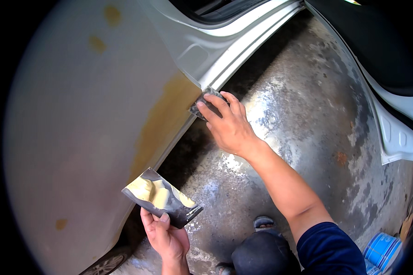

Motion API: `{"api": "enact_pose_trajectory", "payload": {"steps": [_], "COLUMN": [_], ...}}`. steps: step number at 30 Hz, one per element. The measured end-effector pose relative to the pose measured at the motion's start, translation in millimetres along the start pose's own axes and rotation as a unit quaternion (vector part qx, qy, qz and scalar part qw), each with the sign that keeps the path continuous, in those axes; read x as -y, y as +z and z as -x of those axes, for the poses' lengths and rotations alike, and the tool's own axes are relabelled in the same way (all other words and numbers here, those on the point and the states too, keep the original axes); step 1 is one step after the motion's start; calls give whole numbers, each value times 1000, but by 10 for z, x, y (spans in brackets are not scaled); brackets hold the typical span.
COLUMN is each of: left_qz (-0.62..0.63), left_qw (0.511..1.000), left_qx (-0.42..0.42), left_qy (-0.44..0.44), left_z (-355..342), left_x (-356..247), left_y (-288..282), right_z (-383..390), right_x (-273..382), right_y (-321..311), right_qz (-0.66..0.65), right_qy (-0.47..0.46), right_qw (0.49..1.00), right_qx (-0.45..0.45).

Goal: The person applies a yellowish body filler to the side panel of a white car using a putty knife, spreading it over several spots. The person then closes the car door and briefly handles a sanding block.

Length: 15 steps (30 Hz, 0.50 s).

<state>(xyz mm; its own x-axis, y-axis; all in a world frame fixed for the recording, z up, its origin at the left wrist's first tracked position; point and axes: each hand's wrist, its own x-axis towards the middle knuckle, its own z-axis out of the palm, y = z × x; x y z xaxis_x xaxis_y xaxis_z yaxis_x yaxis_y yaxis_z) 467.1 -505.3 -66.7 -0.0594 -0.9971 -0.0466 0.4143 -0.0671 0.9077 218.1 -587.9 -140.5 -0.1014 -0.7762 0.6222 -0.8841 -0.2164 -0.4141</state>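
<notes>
My left hand (166, 236) grips the lower edge of a dark flat filler board (181, 211), thumb on top. Pale yellow body filler (155, 191) lies in thick smears across that board. Farther up, my right hand (229, 121) presses a small dark speckled spreader (209, 103) against the car's lower edge, fingers laid over it. The spreader touches the corner where the grey body panel (92, 123) meets the door sill (248, 43). A long brownish-yellow patch (158, 119) runs down the panel from that corner toward the board.
An open car door (390, 105) hangs at the right. Stained concrete floor (303, 119) lies below. Blue buckets (382, 251) stand at the lower right. A wheel (106, 263) shows at the lower left. Smaller brownish spots (112, 15) mark the panel. My sandalled foot (264, 223) is near the bottom.
</notes>
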Motion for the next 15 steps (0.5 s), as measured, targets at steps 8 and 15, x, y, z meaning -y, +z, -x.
{"api": "enact_pose_trajectory", "payload": {"steps": [8,15], "left_qz": [31,17], "left_qw": [999,999], "left_qx": [19,36], "left_qy": [1,13], "left_z": [-49,11], "left_x": [-41,-124], "left_y": [171,53], "right_z": [660,115], "right_x": [707,473], "right_y": [-599,-452], "right_qz": [-609,-109], "right_qy": [-1,-12], "right_qw": [783,994], "right_qx": [129,-14]}}
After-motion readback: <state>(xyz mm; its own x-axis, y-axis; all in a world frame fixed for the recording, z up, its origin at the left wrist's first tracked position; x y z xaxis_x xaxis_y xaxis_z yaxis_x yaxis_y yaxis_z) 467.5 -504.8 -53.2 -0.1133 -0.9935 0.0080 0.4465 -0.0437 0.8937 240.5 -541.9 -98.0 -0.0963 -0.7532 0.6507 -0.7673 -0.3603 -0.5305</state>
